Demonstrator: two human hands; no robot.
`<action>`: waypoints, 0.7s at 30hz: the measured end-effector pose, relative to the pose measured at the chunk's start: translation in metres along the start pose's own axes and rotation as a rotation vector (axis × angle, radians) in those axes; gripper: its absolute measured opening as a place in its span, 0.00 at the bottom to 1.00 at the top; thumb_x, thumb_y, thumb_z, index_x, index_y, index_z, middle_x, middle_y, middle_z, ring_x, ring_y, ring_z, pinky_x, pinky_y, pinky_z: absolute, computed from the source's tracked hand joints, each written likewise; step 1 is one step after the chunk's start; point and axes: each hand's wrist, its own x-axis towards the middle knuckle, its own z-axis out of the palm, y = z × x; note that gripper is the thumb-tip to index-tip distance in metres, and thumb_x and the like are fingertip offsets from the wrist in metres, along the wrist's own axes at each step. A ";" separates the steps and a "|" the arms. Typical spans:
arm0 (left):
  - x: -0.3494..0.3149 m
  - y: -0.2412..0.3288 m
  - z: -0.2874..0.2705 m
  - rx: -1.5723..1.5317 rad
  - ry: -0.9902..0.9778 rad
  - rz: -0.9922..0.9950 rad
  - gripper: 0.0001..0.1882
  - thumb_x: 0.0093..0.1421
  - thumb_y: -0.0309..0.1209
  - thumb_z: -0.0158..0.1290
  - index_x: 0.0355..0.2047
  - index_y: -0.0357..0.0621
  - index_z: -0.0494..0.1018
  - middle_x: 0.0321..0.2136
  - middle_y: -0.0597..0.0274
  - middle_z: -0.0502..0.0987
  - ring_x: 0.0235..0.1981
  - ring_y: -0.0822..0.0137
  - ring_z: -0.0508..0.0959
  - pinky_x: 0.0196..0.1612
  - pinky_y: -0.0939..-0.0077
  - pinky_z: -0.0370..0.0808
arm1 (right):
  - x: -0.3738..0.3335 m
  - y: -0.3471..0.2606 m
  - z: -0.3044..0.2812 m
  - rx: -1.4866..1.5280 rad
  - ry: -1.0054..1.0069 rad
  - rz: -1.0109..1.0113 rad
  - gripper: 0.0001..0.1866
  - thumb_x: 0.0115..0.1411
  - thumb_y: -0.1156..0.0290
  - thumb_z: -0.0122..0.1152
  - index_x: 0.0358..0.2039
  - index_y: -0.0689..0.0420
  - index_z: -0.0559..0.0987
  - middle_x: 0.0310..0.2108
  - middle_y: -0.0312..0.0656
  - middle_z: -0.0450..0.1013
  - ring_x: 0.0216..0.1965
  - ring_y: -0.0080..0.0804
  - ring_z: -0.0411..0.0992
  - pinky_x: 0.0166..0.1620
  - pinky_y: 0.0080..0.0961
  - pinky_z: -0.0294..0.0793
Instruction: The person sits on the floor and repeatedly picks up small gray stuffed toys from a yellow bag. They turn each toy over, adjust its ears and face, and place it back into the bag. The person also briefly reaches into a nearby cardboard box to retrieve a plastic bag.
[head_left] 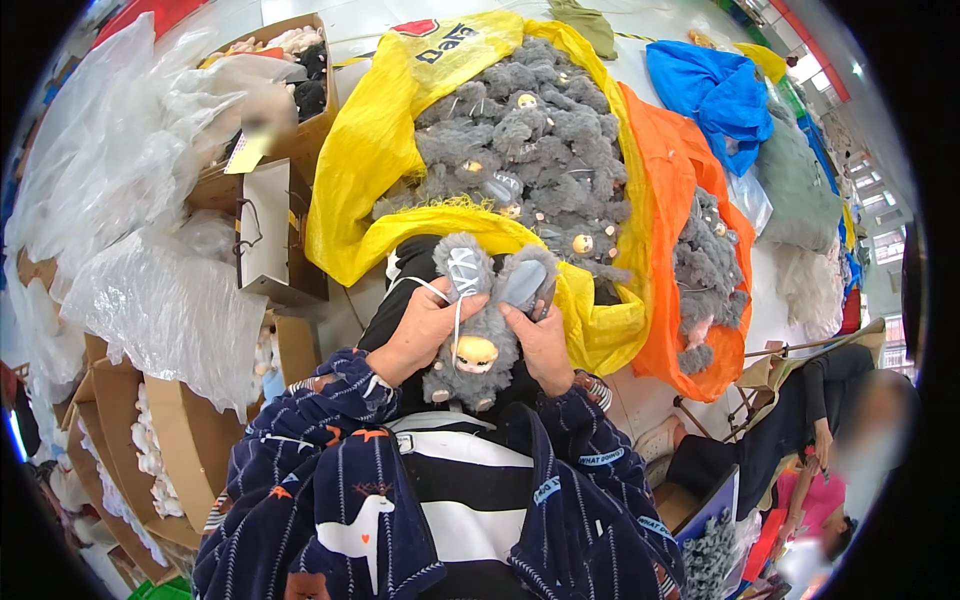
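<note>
A grey plush doll [490, 329] with long rabbit-like ears and a small yellowish face lies in my lap, its ears pointing away from me. My left hand [418, 338] is closed on it near the base of the left ear. White ribbon [465, 272] criss-crosses that ear, and a loose end passes by my left fingers. My right hand [540, 348] grips the base of the other ear, whose inner side is smooth grey-blue, thumb on top. Just beyond my lap, a yellow woven sack [365, 165] stands open, full of similar grey dolls [530, 130].
An orange bag [650, 330] with more grey dolls stands right of the yellow sack. Cardboard boxes [190, 430] and clear plastic sheeting [170, 295] crowd the left. A blue bag [705, 90] lies far right. Another person [760, 420] sits at the right.
</note>
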 end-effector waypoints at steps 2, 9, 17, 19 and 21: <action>0.002 -0.006 -0.002 0.027 0.017 0.069 0.09 0.53 0.24 0.54 0.35 0.35 0.71 0.30 0.66 0.75 0.29 0.79 0.72 0.31 0.83 0.70 | 0.001 0.005 -0.004 -0.033 -0.023 -0.015 0.18 0.52 0.74 0.60 0.43 0.64 0.70 0.38 0.38 0.71 0.38 0.23 0.69 0.42 0.20 0.68; 0.005 -0.016 -0.007 0.016 0.134 0.142 0.08 0.54 0.22 0.51 0.36 0.36 0.71 0.30 0.66 0.74 0.30 0.79 0.72 0.32 0.83 0.70 | 0.008 0.009 -0.002 -0.108 -0.041 -0.059 0.16 0.53 0.75 0.59 0.42 0.64 0.71 0.36 0.37 0.72 0.35 0.21 0.69 0.40 0.18 0.68; 0.010 0.011 -0.024 0.277 0.078 0.263 0.13 0.54 0.23 0.51 0.41 0.36 0.71 0.34 0.64 0.75 0.31 0.77 0.74 0.35 0.83 0.71 | 0.012 0.018 -0.009 -0.178 -0.053 -0.010 0.16 0.52 0.75 0.59 0.41 0.65 0.71 0.34 0.38 0.73 0.34 0.21 0.69 0.39 0.19 0.68; 0.009 0.013 -0.026 0.482 0.137 0.314 0.12 0.54 0.23 0.52 0.39 0.36 0.72 0.32 0.65 0.75 0.29 0.79 0.73 0.33 0.84 0.71 | 0.013 0.018 -0.007 -0.198 -0.059 -0.027 0.15 0.52 0.74 0.59 0.40 0.65 0.71 0.34 0.37 0.72 0.34 0.20 0.69 0.39 0.19 0.69; 0.010 0.025 -0.027 0.492 0.084 0.225 0.13 0.52 0.25 0.54 0.40 0.38 0.72 0.31 0.67 0.75 0.27 0.80 0.72 0.29 0.88 0.69 | 0.013 0.019 -0.008 -0.208 -0.059 -0.047 0.13 0.54 0.74 0.58 0.39 0.63 0.71 0.33 0.35 0.72 0.33 0.19 0.68 0.38 0.18 0.68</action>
